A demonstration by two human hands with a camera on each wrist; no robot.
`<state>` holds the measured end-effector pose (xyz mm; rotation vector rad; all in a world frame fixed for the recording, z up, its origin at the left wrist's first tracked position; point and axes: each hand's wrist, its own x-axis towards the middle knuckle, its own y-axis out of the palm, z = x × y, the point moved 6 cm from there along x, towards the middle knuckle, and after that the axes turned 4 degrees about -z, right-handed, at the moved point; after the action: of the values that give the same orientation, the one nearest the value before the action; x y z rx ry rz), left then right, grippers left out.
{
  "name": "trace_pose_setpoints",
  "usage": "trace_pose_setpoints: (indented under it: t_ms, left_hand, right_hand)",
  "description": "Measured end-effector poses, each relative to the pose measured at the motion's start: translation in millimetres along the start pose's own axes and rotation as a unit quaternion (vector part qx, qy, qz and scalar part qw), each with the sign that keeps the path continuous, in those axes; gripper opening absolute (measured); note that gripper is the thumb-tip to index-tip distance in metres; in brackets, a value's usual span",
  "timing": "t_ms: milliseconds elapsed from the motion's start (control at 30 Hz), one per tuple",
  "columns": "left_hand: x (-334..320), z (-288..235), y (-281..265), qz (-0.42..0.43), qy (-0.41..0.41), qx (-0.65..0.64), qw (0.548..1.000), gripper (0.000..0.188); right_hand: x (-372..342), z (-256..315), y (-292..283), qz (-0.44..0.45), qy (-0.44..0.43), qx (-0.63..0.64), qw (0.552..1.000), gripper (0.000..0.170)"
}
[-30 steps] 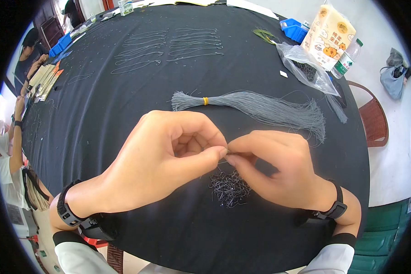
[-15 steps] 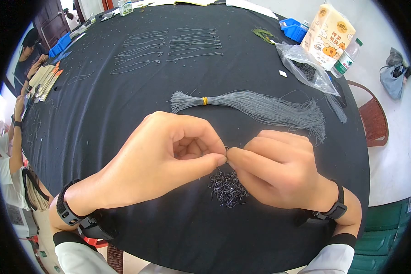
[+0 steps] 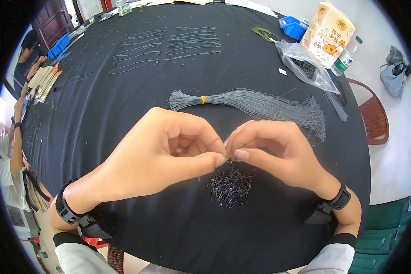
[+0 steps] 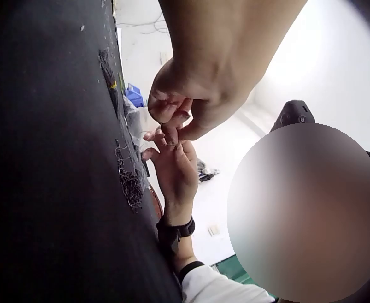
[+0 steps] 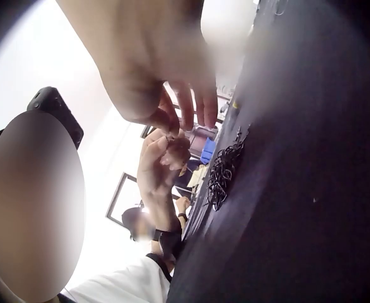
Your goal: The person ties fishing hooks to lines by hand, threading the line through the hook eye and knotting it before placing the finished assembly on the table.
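Note:
Both hands meet above a pile of small black fish hooks (image 3: pixel 230 188). My left hand (image 3: pixel 162 153) pinches a small dark fish hook (image 3: pixel 231 160) between thumb and index finger, its other fingers curled inward. Fingertip to fingertip with it, my right hand (image 3: pixel 278 153) holds a thin thread (image 3: pixel 229 156) at the hook; the fingertips hide most of both. In the right wrist view, the right hand's (image 5: pixel 166 82) thumb bends in toward the left fingertips while other fingers extend. Beyond the hands lies a bundle of grey threads (image 3: pixel 255 102) tied with a yellow band.
Two columns of looped grey threads (image 3: pixel 194 40) lie farther back on the black tablecloth (image 3: pixel 123 91). At the back right are a plastic bag (image 3: pixel 306 68), a tissue pack (image 3: pixel 328 36), a bottle (image 3: pixel 347 57) and a blue bin (image 3: pixel 293 28). Other people sit at the left.
The right hand's fingers first closed together against the left fingertips, then spread and lifted, with its thumb now showing at the front. The left hand keeps its pinch nearly in place.

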<state>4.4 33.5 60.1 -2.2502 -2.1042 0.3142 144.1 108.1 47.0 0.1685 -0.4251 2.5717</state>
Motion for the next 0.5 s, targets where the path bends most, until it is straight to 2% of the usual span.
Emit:
trace_pose_setpoints:
  t_ms: [133,333,400,500]
  left_hand:
    - [1.1,-0.7,0.0,0.002,-0.011,-0.044,0.999,0.006]
    - [-1.7,-6.8,3.9,0.010,-0.023,-0.125,0.992,0.005]
    - [-1.9,-7.4,5.5,0.008,0.004,-0.177,0.984,0.006]
    - [-2.4,-6.0,2.1,-0.027,0.028,-0.151,0.988,0.007]
  right_hand:
    - [-1.6,-7.4,5.0,0.020,0.058,0.056,0.997,0.014]
    - [-4.3,-22.3,18.4,0.009,0.162,0.254,0.953,0.019]
    - [-7.1,-24.9,25.2,0.027,0.175,0.305,0.936,0.019]
    - [-11.5,-24.1,31.0,0.040,0.200,0.347,0.915,0.018]
